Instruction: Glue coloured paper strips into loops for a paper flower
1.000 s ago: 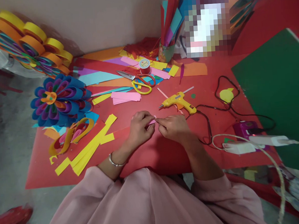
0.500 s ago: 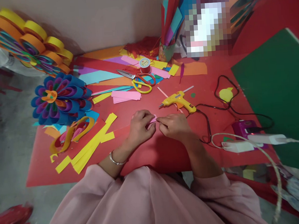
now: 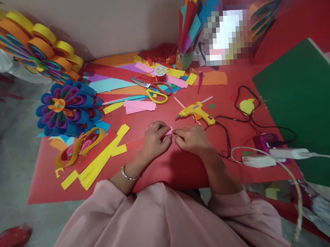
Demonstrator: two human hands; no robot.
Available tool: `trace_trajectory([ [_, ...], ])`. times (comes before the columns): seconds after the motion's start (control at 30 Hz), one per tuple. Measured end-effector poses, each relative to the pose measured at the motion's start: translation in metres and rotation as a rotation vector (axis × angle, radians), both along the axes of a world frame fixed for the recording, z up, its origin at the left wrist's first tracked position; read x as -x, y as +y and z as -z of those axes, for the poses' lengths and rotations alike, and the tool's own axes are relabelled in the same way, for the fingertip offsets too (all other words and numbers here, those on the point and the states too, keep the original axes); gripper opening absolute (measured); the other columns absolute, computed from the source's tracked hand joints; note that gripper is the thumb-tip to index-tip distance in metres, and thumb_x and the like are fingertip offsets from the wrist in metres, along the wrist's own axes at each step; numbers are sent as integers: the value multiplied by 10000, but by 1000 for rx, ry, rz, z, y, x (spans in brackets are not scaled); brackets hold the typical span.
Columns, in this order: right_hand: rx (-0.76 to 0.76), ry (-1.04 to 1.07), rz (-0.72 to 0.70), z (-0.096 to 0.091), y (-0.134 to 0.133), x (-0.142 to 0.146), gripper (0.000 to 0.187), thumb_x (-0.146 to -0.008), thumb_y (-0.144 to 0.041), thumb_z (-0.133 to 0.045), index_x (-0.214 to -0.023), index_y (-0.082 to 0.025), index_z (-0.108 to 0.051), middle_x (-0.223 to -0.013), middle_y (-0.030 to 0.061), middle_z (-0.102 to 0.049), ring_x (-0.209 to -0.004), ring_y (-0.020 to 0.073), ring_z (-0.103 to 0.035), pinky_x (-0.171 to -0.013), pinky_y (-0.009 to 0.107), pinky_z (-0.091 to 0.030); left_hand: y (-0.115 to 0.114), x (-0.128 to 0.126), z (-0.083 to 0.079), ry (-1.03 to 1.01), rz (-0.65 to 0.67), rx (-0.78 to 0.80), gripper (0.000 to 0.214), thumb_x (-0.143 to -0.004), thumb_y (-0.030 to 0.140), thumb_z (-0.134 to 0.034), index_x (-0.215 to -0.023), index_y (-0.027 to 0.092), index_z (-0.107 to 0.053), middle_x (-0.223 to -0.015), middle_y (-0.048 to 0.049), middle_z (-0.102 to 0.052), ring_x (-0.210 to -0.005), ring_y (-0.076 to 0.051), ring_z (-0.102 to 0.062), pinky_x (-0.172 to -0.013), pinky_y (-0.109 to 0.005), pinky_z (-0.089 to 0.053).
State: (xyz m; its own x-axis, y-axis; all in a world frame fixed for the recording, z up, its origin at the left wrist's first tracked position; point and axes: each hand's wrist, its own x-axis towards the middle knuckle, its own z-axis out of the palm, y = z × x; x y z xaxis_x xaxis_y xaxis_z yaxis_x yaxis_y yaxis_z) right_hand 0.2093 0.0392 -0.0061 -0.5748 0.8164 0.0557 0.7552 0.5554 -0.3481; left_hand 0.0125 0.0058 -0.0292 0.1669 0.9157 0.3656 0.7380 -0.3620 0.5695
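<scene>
My left hand [image 3: 154,139] and my right hand [image 3: 192,138] meet over the red sheet [image 3: 170,168]. Both pinch a small pink paper piece [image 3: 169,132] between their fingertips, fingers closed. A silver bangle sits on my left wrist. A yellow glue gun [image 3: 196,112] lies just beyond my right hand, with its black cord trailing to the right. Pink paper strips [image 3: 139,105] lie beyond my left hand.
Scissors [image 3: 154,90] with yellow and red handles and a thread spool [image 3: 160,73] lie farther back. Yellow strips [image 3: 97,163], a curled paper petal [image 3: 78,147] and a blue-purple paper flower [image 3: 66,109] sit left. A green board [image 3: 306,107], a white power adapter [image 3: 273,157] and cables are right.
Both hands stay together on the pink piece with only slight finger movement. The view has shifted a little.
</scene>
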Motion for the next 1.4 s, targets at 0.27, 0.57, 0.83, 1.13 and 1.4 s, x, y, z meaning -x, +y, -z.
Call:
trace_trajectory([
  [0.27,24,44,85,2,0,3,283,-922,-294,-554,-950,-260,-834,-776,22,-799,-695,168,-675,-649,301,-323,0,1,-1,0,19,-35,253,-815,220,-660,-1048,207,-756,-1052,-77,-699,-981,-236,-637,-848,-393,-492],
  [0.57,120,-37,187,-2,1,11,254,-940,-300,-551,-900,-249,-797,-797,25,-794,-735,168,-682,-654,312,-279,0,1,-1,16,12,1,297,-791,185,-631,-1062,221,-746,-1071,-69,-700,-995,-237,-638,-866,-395,-487],
  [0.83,75,-123,174,-4,3,14,303,-987,-321,-517,-926,-241,-803,-847,47,-813,-759,183,-681,-657,326,-245,-1,0,-1,28,6,16,307,-777,187,-622,-1057,220,-743,-1090,-77,-700,-1024,-250,-634,-878,-405,-490],
  [1.13,48,-170,152,-2,2,17,287,-989,-297,-515,-950,-235,-793,-889,49,-823,-780,188,-705,-636,333,-224,-1,0,0,38,-6,29,307,-788,196,-631,-1073,221,-745,-1095,-79,-701,-1032,-252,-634,-880,-410,-492],
  [1.4,51,-179,154,-3,2,17,265,-988,-274,-527,-958,-236,-787,-910,47,-824,-802,185,-714,-634,327,-242,-3,-1,0,32,-15,27,339,-771,159,-621,-1076,234,-751,-1096,-72,-702,-1030,-248,-631,-879,-409,-492],
])
